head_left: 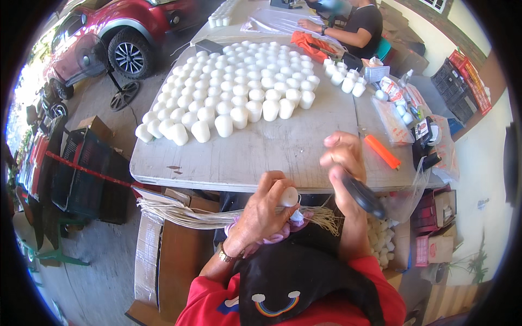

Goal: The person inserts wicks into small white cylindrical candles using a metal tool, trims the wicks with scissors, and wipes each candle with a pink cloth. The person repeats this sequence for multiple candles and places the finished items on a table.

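Just in front of the table's near edge, my left hand (263, 209) is closed around a small white candle (289, 196), with its round end facing up. To the right, my right hand (348, 163) is raised and grips a black, rounded, elongated object (363, 194); its exact kind I cannot make out. Beneath my left hand lie a bunch of long cream cords (182, 214) and a crumpled pale purple cloth (280, 234). Rows of similar white candles (223, 126) stand packed together on the table (244, 163).
An orange stick-shaped thing (382, 152) lies right of my right hand. Plastic bags (392, 122) and white bottles (348, 84) crowd the table's right side. Across the table sits another person (361, 27). A cardboard box (149, 255) stands by my left, a fan (89, 57) farther off.
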Demonstrator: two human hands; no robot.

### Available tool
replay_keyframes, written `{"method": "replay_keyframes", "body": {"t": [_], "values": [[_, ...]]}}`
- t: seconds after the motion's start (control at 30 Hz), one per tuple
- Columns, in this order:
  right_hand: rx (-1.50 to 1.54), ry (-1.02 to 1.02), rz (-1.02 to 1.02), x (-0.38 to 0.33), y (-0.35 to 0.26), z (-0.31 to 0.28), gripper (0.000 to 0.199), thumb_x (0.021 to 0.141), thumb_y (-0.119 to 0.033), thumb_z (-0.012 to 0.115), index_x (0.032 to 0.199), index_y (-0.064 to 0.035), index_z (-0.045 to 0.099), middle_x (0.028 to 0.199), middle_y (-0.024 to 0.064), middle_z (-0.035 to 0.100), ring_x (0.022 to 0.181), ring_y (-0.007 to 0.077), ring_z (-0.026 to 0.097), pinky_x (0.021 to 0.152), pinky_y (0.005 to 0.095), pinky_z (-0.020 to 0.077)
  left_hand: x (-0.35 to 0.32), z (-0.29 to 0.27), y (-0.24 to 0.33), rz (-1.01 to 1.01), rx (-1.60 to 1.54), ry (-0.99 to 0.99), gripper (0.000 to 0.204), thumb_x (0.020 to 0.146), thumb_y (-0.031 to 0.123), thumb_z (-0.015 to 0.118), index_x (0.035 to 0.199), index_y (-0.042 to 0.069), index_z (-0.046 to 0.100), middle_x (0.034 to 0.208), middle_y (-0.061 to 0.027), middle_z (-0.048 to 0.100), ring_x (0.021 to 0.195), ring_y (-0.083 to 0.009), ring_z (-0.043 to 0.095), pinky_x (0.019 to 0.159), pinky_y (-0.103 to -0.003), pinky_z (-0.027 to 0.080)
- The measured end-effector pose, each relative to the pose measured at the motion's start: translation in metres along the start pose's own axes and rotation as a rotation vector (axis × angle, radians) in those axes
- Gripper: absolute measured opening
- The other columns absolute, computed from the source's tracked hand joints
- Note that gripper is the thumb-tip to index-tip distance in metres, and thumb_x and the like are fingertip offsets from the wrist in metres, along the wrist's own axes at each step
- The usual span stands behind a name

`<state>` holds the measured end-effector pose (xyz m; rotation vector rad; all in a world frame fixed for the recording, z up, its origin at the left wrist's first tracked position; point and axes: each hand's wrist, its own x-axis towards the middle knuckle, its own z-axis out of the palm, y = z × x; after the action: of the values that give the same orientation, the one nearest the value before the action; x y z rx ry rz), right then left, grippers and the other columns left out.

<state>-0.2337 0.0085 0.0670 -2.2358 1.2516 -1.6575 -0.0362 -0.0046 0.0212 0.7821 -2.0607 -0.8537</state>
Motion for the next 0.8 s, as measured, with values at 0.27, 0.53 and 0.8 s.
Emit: {"method": "replay_keyframes", "body": {"t": [0.27,0.53,0.8], "values": [[-0.088,-0.119,0.382,-0.037,0.015,-0.010,0.020,0.093,-0.015,0.065,0.110,-0.0040,0.067,0.097,0.0157,0.071,0.080,0.0249,0.068,0.070,0.0359,0.0532,-0.031,-0.022,0.000,-0.132,0.220,0.030,0.045,0.067,0.021,0.087,0.106,0.009,0.066,0.103,-0.0134,0.049,0.088,-0.0290,0.063,0.069,-0.041,0.054],[-0.068,-0.381,-0.044,-0.031,-0.006,0.015,0.030,0.083,-0.016,0.071,0.112,-0.0093,0.065,0.099,0.0089,0.063,0.092,0.0253,0.060,0.075,0.0377,0.0487,-0.048,0.011,-0.026,-0.295,-1.537,-0.214,0.050,0.090,0.046,0.059,0.114,0.002,0.055,0.102,-0.0139,0.061,0.090,-0.0227,0.062,0.075,-0.035,0.051],[-0.174,-0.275,-0.260,-0.046,-0.022,0.056,0.041,0.080,-0.019,0.070,0.120,-0.0107,0.064,0.117,0.0087,0.057,0.112,0.0258,0.053,0.090,0.0444,0.0421,-0.059,0.009,-0.047,-0.539,-1.522,0.054,0.045,0.095,0.045,0.049,0.105,0.003,0.061,0.100,-0.0114,0.062,0.083,-0.0160,0.059,0.063,-0.026,0.047]]}}
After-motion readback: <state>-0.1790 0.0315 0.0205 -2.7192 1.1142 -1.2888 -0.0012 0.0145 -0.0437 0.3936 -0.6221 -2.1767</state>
